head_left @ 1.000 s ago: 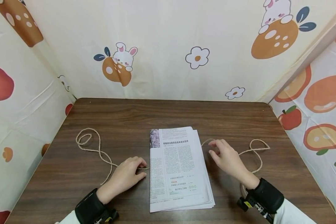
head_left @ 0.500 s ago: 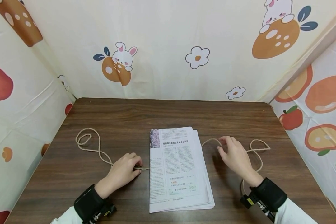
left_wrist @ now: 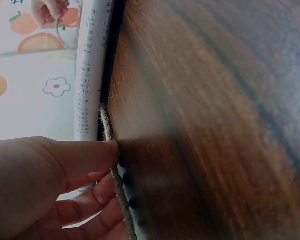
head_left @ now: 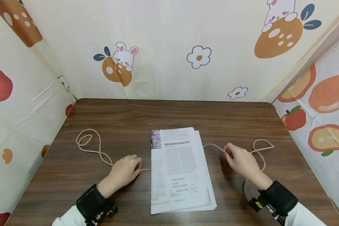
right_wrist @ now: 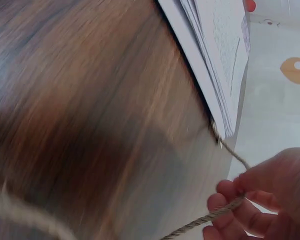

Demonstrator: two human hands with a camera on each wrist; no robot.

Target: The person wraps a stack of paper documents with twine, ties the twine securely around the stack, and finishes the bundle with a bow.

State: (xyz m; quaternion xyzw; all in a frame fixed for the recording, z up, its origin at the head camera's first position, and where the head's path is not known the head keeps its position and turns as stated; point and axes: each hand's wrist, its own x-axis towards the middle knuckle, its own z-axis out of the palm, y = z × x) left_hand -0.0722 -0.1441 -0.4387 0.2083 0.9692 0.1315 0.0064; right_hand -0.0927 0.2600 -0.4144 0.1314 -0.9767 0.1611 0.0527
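A folded stack of newspapers point(head_left: 183, 175) lies on the brown wooden table point(head_left: 124, 119), its long sides facing the two hands. Beige twine point(head_left: 100, 147) runs beneath it, coming out on both sides. Left of the stack, my left hand point(head_left: 124, 171) pinches the twine between thumb and fingers, close to the tabletop. On the other side, my right hand point(head_left: 243, 161) pinches the twine too; in the right wrist view the thumb and index finger meet on the cord point(right_wrist: 205, 218). The part of the twine under the papers is hidden.
Loose twine ends lie curled at the far left and in a loop point(head_left: 261, 150) at the right. Black wrist cameras point(head_left: 93, 204) are strapped on both wrists. A printed cloth wall point(head_left: 164, 78) stands behind the table and at both sides.
My right hand has moved right and a little down, its fingers closing on the twine. My left hand has drawn slightly back left and now pinches the twine. The newspapers have stayed put.
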